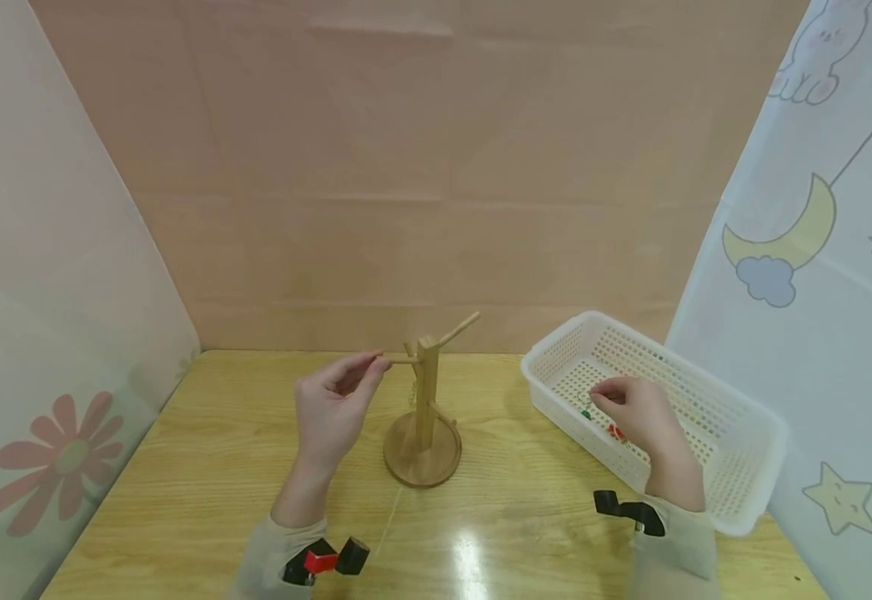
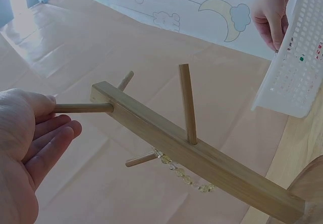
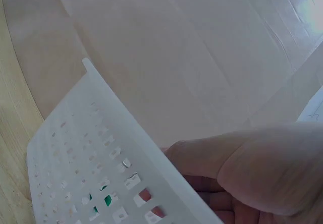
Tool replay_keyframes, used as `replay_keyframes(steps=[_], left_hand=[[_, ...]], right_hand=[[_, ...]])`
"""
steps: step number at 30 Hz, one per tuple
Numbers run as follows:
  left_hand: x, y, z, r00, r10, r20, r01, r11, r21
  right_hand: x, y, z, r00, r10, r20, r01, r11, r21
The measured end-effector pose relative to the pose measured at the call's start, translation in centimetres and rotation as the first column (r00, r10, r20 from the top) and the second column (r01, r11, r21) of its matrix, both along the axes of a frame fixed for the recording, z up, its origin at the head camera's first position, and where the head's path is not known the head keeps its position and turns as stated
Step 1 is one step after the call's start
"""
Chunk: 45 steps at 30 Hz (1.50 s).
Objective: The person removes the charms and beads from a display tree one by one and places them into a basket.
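Note:
A wooden peg stand (image 1: 426,392) with a round base stands upright on the table. My left hand (image 1: 337,404) pinches the tip of its left-pointing peg (image 2: 83,108) between thumb and index finger; the other fingers are loosely bent. From another peg hangs a bracelet of clear yellowish beads (image 2: 184,174). Over the white basket (image 1: 563,412), my right hand (image 1: 642,417) pinches a thin chain with a green piece (image 1: 586,413) below its fingertips. A red piece (image 1: 616,432) lies in the basket, close under that hand. In the right wrist view the basket wall partly hides the fingers.
The wooden table (image 1: 256,425) ends at a plain backdrop (image 1: 436,208). On the right, a printed cloth (image 1: 841,333) with moon and star pictures rises beside the basket. A cloth with a flower print (image 1: 68,458) borders the left side.

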<state>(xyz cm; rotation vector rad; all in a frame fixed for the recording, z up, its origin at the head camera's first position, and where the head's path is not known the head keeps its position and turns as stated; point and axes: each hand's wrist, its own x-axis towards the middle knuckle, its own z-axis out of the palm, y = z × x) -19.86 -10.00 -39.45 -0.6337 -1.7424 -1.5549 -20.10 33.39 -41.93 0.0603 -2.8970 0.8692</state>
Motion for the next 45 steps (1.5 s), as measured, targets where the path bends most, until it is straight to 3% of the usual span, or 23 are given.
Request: replay_keyframes(steps=[6,14,19,24,45], left_hand=[[0.1,-0.1,0.1,1.0,-0.005,0.025,0.004,1.0,0.007],[0.1,-0.1,0.3,1.0,-0.001,0.029,0.001,1.0,0.012],[0.1,0.0,0.2,1.0,-0.007,0.023,0.006,1.0,0.02],[0.1,0.0,0.2,1.0,-0.012,0.029,0.012,1.0,0.022],[0.1,0.0,0.0,0.999,-0.006,0.034,0.006,1.0,0.004]], right_hand=[[-0.2,0.4,0.0,0.999,0.026,0.039,-0.027,0.999,0.019],[-0.4,0.5,0.0,0.996,-0.035,0.083,0.034,0.999,0.008],[-0.4,0.3,0.0,0.992,-0.126,0.027,0.127,0.991,-0.033],[-0.4,-0.1,0.2,0.992,-0.102,-0.071,0.101,0.995,-0.019],[0.3,-0.9,0.7,0.993,-0.089,-0.073,0.088,0.996,-0.02]])
